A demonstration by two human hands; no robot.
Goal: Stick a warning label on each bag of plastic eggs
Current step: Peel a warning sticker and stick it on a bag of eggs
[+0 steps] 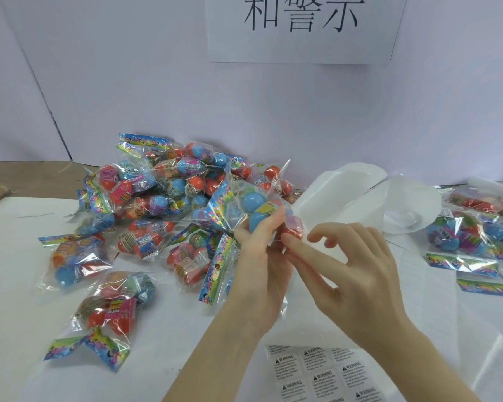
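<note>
The bag of plastic eggs (254,203) is a clear, crinkly pouch with a bright rainbow-printed header strip along its left edge; through the film show two light-blue eggs, a yellow printed band and a red egg low down. It is held up off the worktop (26,285), above its middle, just in front of the pile of bags (157,198).

The left hand (259,256) has its grip clenched round the bag from below, thumb and fingers curled over the blue eggs. The right hand (352,274) has a released grip: its fingers are loosely bent and hold nothing, and the forefinger touches the film at the red egg.

The pile of bags lies across the left half of the worktop, back to the wall; each pouch holds several eggs in red, orange, blue and pink, with the same colourful header. A smaller group of bags (476,233) lies at the right edge.

A sheet of warning labels (320,372), white squares printed "WARNING" with a triangle, lies at the near edge under the forearms. Crumpled white backing paper (360,195) sits behind the hands. A sign with characters (302,27) hangs on the wall.
</note>
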